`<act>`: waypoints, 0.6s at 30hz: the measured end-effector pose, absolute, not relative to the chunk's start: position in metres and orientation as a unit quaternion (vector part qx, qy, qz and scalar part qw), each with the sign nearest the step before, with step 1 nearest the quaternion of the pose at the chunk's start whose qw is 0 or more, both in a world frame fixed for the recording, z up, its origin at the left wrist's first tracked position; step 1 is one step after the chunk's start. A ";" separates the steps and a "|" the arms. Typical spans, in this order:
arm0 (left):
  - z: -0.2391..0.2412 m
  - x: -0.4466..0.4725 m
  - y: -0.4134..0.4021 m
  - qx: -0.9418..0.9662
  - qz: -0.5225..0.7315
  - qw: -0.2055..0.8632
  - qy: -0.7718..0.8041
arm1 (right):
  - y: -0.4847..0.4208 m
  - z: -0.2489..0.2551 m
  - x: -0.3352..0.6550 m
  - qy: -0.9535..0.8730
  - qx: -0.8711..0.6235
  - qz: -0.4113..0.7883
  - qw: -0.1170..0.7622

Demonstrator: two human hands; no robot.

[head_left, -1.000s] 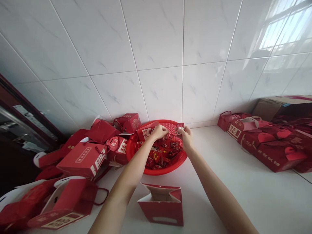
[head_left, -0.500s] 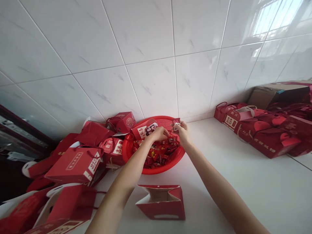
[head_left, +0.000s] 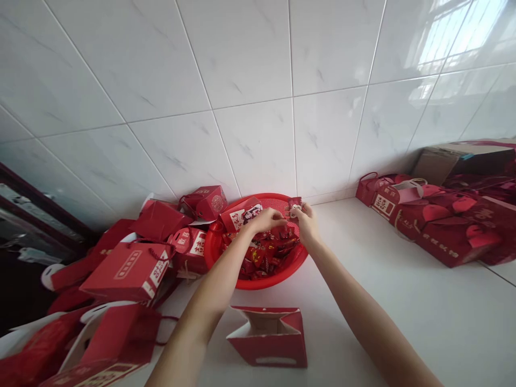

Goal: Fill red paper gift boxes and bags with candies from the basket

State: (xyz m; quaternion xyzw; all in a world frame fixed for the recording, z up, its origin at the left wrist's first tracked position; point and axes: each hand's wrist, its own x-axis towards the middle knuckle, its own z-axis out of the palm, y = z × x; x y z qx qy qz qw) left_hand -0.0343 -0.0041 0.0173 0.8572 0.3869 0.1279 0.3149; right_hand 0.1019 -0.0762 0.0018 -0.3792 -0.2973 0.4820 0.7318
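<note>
A red plastic basket (head_left: 299, 263) stands against the wall, holding a heap of small red wrapped candies (head_left: 266, 257). Over its right rim, my right hand (head_left: 308, 223) pinches a dark red candy packet (head_left: 295, 204) with a pale printed figure. My left hand (head_left: 264, 220) is above the heap, fingers curled together and pointing towards my right hand; whether a candy is between them is hard to make out. Below the basket, between my forearms, an unfolded red paper gift box (head_left: 278, 348) stands upright, its top gaping and no hand touching it.
Several red gift boxes (head_left: 124, 271) are piled left of the basket. More red boxes (head_left: 451, 236) stand in rows at the right, beside a brown cardboard carton (head_left: 435, 164). A white tiled wall (head_left: 258, 145) rises behind the white counter (head_left: 363, 279).
My left hand has lifted slightly from the candies and moved closer to my right hand. My right hand keeps the candy packet above the basket's rim.
</note>
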 end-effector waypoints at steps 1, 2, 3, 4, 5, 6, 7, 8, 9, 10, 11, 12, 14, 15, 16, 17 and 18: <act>0.021 -0.038 -0.002 0.849 0.176 0.321 0.382 | -0.076 0.001 0.102 -0.295 -0.379 0.482 0.733; 0.024 -0.041 -0.001 0.840 0.219 0.329 0.373 | -0.075 0.001 0.102 -0.293 -0.379 0.483 0.733; 0.026 -0.044 -0.001 0.831 0.255 0.338 0.362 | -0.075 0.000 0.102 -0.293 -0.379 0.483 0.733; 0.028 -0.045 -0.001 0.823 0.282 0.347 0.350 | -0.074 -0.001 0.102 -0.293 -0.379 0.483 0.732; 0.029 -0.045 -0.001 0.818 0.301 0.355 0.339 | -0.073 -0.001 0.102 -0.293 -0.379 0.484 0.732; 0.029 -0.045 -0.001 0.814 0.315 0.359 0.331 | -0.072 -0.002 0.102 -0.292 -0.379 0.485 0.732; 0.029 -0.045 -0.002 0.811 0.325 0.360 0.326 | -0.072 -0.003 0.102 -0.289 -0.378 0.486 0.733; 0.029 -0.044 -0.003 0.810 0.331 0.359 0.325 | -0.071 -0.003 0.101 -0.283 -0.378 0.487 0.735; 0.028 -0.043 -0.003 0.809 0.334 0.359 0.325 | -0.070 -0.004 0.101 -0.277 -0.378 0.488 0.737; 0.028 -0.043 -0.004 0.808 0.336 0.359 0.325 | -0.070 -0.004 0.101 -0.271 -0.379 0.487 0.738; 0.028 -0.042 -0.005 0.808 0.336 0.361 0.324 | -0.069 -0.004 0.101 -0.266 -0.381 0.486 0.740; 0.029 -0.041 -0.006 0.808 0.336 0.362 0.322 | -0.070 -0.004 0.101 -0.263 -0.382 0.487 0.740; 0.029 -0.040 -0.008 0.809 0.338 0.362 0.318 | -0.071 -0.003 0.100 -0.262 -0.383 0.497 0.733; 0.030 -0.039 -0.009 0.809 0.341 0.361 0.314 | -0.071 -0.003 0.100 -0.264 -0.383 0.503 0.728; 0.030 -0.038 -0.010 0.809 0.346 0.360 0.311 | -0.072 -0.002 0.100 -0.267 -0.382 0.510 0.723; 0.030 -0.037 -0.011 0.807 0.351 0.360 0.309 | -0.073 -0.002 0.100 -0.272 -0.378 0.516 0.719; 0.030 -0.036 -0.011 0.805 0.356 0.361 0.308 | -0.074 -0.001 0.100 -0.277 -0.373 0.521 0.716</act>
